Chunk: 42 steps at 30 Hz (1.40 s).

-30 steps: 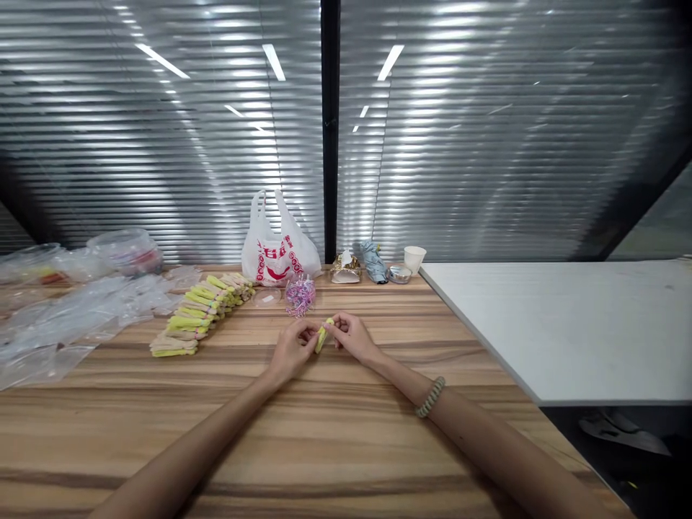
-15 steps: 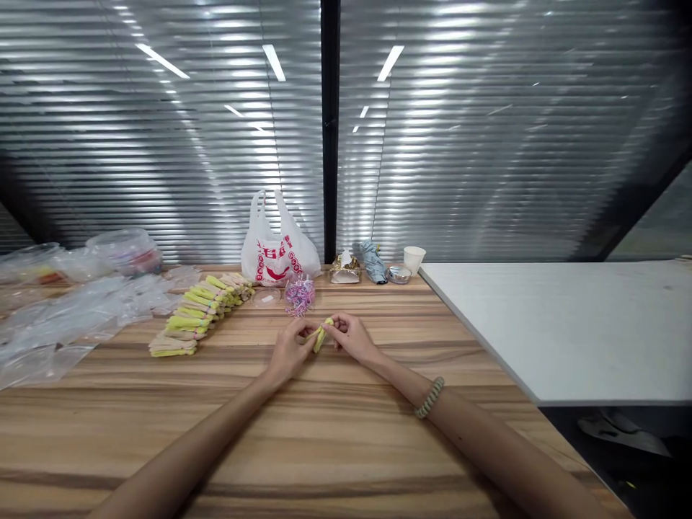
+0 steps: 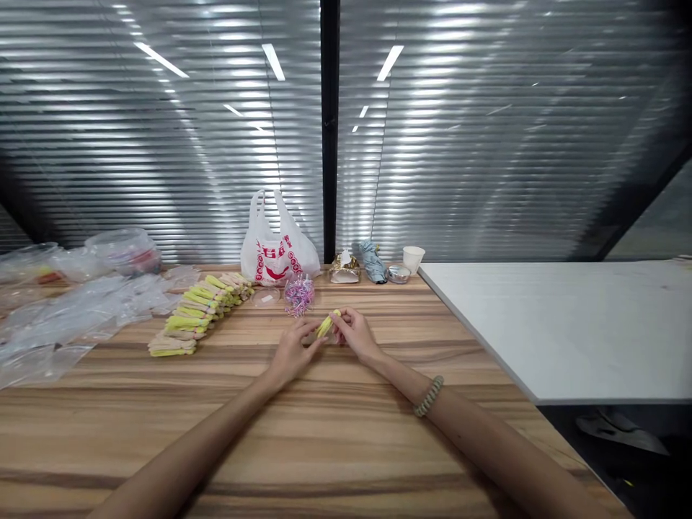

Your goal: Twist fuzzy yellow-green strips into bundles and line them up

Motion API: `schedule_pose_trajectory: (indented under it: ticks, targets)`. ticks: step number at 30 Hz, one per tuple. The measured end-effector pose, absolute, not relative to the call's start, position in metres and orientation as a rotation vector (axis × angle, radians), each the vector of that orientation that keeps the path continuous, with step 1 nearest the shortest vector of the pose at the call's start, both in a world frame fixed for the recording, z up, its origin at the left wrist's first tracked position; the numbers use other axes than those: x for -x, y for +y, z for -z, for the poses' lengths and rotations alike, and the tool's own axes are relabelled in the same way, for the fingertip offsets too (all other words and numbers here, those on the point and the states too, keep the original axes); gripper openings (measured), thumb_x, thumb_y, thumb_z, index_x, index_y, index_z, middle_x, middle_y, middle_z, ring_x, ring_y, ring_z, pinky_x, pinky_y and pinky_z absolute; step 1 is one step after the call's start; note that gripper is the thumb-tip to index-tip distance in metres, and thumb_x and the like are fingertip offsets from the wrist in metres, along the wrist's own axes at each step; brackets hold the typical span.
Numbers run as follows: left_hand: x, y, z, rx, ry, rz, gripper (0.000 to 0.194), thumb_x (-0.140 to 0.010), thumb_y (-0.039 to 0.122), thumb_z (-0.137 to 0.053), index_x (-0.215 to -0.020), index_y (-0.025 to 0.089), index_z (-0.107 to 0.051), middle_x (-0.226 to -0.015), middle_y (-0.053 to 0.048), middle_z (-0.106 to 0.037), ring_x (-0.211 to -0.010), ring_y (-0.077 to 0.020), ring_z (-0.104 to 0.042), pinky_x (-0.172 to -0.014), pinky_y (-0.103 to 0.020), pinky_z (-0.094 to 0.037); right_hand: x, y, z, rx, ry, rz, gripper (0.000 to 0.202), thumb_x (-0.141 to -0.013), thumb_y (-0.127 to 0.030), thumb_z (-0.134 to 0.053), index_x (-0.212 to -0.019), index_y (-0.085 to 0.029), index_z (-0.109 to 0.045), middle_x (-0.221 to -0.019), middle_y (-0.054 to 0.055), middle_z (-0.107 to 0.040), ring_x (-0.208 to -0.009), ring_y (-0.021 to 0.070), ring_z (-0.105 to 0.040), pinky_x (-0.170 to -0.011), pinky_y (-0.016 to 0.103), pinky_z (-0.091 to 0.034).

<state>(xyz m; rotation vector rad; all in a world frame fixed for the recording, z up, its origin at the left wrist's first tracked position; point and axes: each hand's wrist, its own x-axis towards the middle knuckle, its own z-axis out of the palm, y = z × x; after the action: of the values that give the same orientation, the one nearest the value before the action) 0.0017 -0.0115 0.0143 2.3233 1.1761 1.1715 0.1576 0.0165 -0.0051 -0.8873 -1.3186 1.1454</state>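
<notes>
Between my two hands, just above the wooden table, is a small bundle of yellow fuzzy strips (image 3: 325,326), tilted up to the right. My right hand (image 3: 354,334) pinches its upper right side with thumb and fingers. The lower left end sits between the thumb and forefinger of my left hand (image 3: 295,350), which are a little parted around it. Behind the hands stands a clear tub of pink and purple thin bands or ties (image 3: 299,294). To the left lies a long row of yellow and beige bundles (image 3: 197,310), bound with pinkish ties.
A clear lid (image 3: 266,297) lies by the tub, before a white plastic bag (image 3: 278,252). Further right are a gold tissue pack (image 3: 344,268), folded blue umbrella (image 3: 373,262), tape roll (image 3: 398,274) and paper cup (image 3: 413,258). Clear plastic bags (image 3: 81,310) cover the far left; a white table (image 3: 567,324) adjoins.
My left fingers have spread from a tight pinch. The yellow bundle has turned to a flatter slant and shifted slightly right and up, with my right hand still holding it.
</notes>
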Motion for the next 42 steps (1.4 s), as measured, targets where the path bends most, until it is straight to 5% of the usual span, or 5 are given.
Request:
schedule_pose_trajectory:
  ticks: [17, 42]
  targets:
    - [0.0019, -0.0118, -0.0072, -2.321, 1.418, -1.292, 0.015, -0.077, 0.025, -0.053, -0.083, 0.016, -0.064, -0.078, -0.004, -0.068, -0.068, -0.0142, -0.061, -0.064, -0.024, -0.046, -0.1578, 0.017, 0.0048, 0.882, -1.303, -1.148, 0.031, -0.07, -0.047, -0.056, -0.067, -0.017, -0.048, -0.049, -0.006, -0.049, -0.036, 0.0058, -0.042, -0.032, 0.016, -0.032]
    - [0.0031, -0.0082, -0.0095, -2.194, 1.334, -1.112, 0.016, -0.073, 0.014, -0.05, -0.074, 0.015, -0.066, -0.076, -0.005, -0.069, -0.07, -0.0157, -0.061, -0.068, -0.026, -0.046, -0.1577, 0.0157, 0.0036, 0.907, -1.328, -1.132, 0.033, -0.069, -0.05, -0.056, -0.067, -0.017, -0.047, -0.048, -0.006, -0.049, -0.036, 0.0061, -0.041, -0.034, 0.017, -0.031]
